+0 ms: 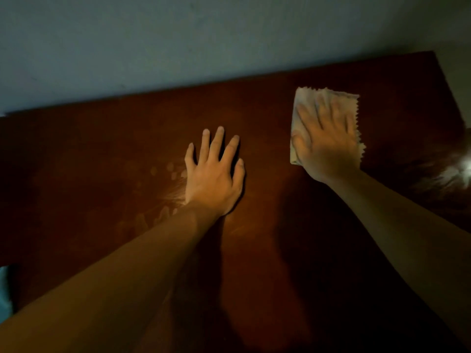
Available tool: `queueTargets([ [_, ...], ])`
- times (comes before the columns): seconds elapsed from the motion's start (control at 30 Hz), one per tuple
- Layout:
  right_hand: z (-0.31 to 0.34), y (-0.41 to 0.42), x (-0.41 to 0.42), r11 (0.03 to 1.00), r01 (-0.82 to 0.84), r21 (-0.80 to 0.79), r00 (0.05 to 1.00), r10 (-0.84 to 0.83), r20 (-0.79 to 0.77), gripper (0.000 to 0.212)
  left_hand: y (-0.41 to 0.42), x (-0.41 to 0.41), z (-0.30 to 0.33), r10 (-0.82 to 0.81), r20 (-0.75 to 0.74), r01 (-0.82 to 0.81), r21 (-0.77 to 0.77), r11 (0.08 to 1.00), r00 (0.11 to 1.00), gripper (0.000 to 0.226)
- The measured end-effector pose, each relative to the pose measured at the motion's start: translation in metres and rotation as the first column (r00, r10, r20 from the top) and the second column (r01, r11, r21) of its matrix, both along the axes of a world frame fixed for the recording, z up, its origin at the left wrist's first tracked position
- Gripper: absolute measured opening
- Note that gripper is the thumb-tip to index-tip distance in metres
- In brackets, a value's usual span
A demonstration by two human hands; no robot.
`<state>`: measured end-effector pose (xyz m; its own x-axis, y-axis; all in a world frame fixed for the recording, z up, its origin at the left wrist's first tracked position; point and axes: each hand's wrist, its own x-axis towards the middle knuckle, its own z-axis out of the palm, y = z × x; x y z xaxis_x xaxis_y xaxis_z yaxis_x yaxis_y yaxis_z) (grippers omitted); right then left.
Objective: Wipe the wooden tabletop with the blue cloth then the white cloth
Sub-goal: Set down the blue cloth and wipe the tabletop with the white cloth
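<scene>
**White cloth under right hand, far right part of tabletop**

Dark wooden tabletop [102,154], dim light, far edge against a pale wall [178,34]. White cloth [303,98] spread flat near the far right corner, zigzag-cut edge along its right side. Right hand [328,146] palm-down on top of the cloth, fingers straight and slightly spread, pressing it to the surface; cloth showing beyond the fingertips and along the left and right of the hand. Left hand [212,179] flat on bare wood near the middle of the surface, fingers straight and fanned, holding nothing, well apart from the cloth and nearer the front edge than the right hand. Pale smudges and streaks [165,200] on the wood just left of the left hand and wrist. Bright glare [458,169] at the right edge. Light blue patch [3,291] past the left edge, too little visible to identify.
</scene>
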<state>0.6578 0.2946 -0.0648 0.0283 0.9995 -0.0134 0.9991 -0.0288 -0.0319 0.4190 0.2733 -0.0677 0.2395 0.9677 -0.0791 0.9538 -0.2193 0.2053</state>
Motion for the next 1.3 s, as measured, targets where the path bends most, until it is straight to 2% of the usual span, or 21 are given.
queueTargets([
  [0.1, 0.000, -0.001, -0.003, 1.000, 0.003, 0.004, 0.999, -0.003, 0.039, 0.063, 0.000, -0.001, 0.000, 0.007, 0.009, -0.007, 0.008, 1.000, 1.000, 0.056],
  [0.3, -0.001, 0.014, -0.024, 0.996, 0.085, -0.031, 0.996, -0.084, 0.007, 0.062, -0.002, 0.000, 0.002, 0.011, 0.021, -0.011, 0.007, 1.000, 1.000, 0.055],
  [0.43, 0.000, 0.026, -0.051, 1.000, -0.009, -0.004, 0.999, 0.009, -0.033, 0.063, -0.002, 0.001, 0.001, 0.012, 0.016, -0.012, 0.017, 1.000, 1.000, 0.056],
  [0.6, -0.003, 0.031, -0.089, 0.971, -0.232, 0.054, 0.969, 0.236, -0.071, 0.062, -0.003, -0.001, 0.000, 0.024, 0.043, -0.025, 0.023, 0.999, 0.999, 0.056],
  [0.83, -0.006, 0.042, -0.096, 0.951, -0.297, 0.089, 0.953, 0.301, -0.031, 0.055, -0.002, 0.000, 0.001, 0.045, 0.073, -0.046, 0.017, 0.999, 0.996, 0.059],
  [1.07, -0.006, 0.065, -0.101, 0.958, -0.283, 0.048, 0.958, 0.285, -0.026, 0.058, -0.001, 0.003, 0.000, 0.065, 0.083, -0.068, 0.025, 0.997, 0.994, 0.062],
  [1.23, -0.003, 0.066, -0.074, 0.944, -0.287, 0.165, 0.954, 0.297, -0.037, 0.053, -0.001, 0.003, 0.001, 0.044, 0.078, -0.048, 0.057, 0.997, 0.996, 0.059],
  [1.3, -0.002, 0.069, -0.050, 0.964, -0.238, 0.122, 0.971, 0.239, 0.010, 0.054, -0.001, 0.002, 0.001, 0.035, 0.096, -0.041, 0.064, 0.997, 0.995, 0.059],
])
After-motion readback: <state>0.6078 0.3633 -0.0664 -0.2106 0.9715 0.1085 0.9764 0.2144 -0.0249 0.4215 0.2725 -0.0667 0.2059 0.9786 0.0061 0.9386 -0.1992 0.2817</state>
